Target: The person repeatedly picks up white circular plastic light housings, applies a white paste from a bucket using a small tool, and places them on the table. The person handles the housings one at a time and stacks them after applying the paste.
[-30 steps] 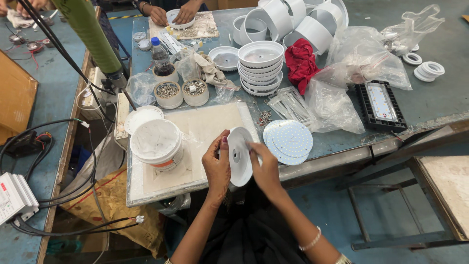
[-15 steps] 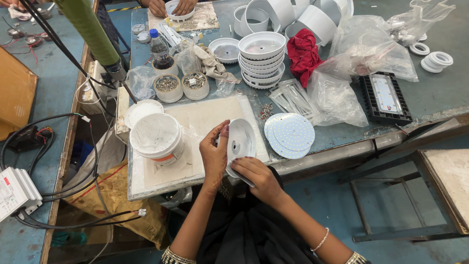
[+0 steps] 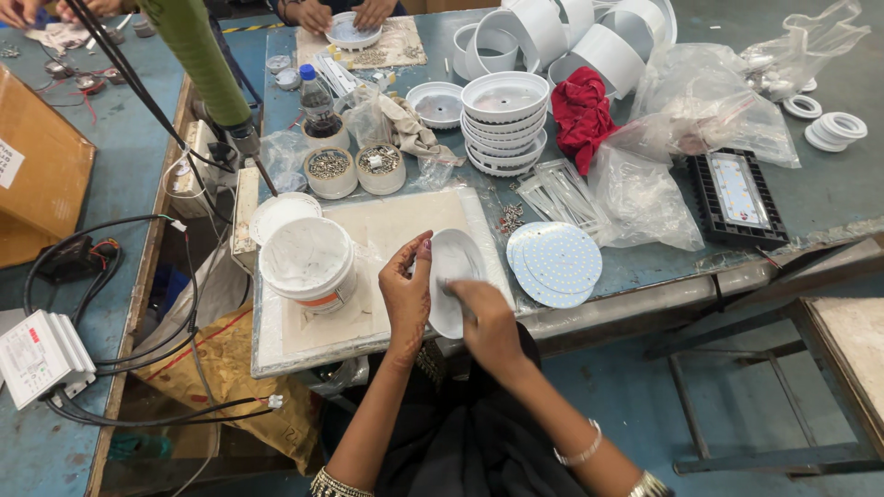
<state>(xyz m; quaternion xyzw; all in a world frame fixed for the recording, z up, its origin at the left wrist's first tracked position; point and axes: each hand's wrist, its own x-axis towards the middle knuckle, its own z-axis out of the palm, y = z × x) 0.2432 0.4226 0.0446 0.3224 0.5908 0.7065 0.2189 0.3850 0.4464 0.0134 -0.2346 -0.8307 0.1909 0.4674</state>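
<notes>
My left hand [image 3: 406, 294] grips the left edge of a white round lamp housing [image 3: 458, 267], held tilted over the near edge of a pale work board [image 3: 396, 221]. My right hand [image 3: 483, 317] rests with its fingers inside the housing's dish, and I cannot tell whether it holds anything small. A white tub of paste [image 3: 307, 262] stands on the board just left of my left hand. A small stack of round white LED discs [image 3: 555, 264] lies to the right of the housing on the table.
A stack of white housings [image 3: 504, 120], two cups of screws [image 3: 354, 168], a bottle [image 3: 317, 99], a red cloth [image 3: 582, 110], plastic bags [image 3: 700, 110] and a black LED panel [image 3: 735, 198] cover the table. Another person's hands [image 3: 341, 13] work at the far edge. Cables [image 3: 110, 276] hang left.
The housing has tilted so its dish faces up. My right hand moved from its right rim to below it, fingers now inside the dish. My left hand stays on the left edge.
</notes>
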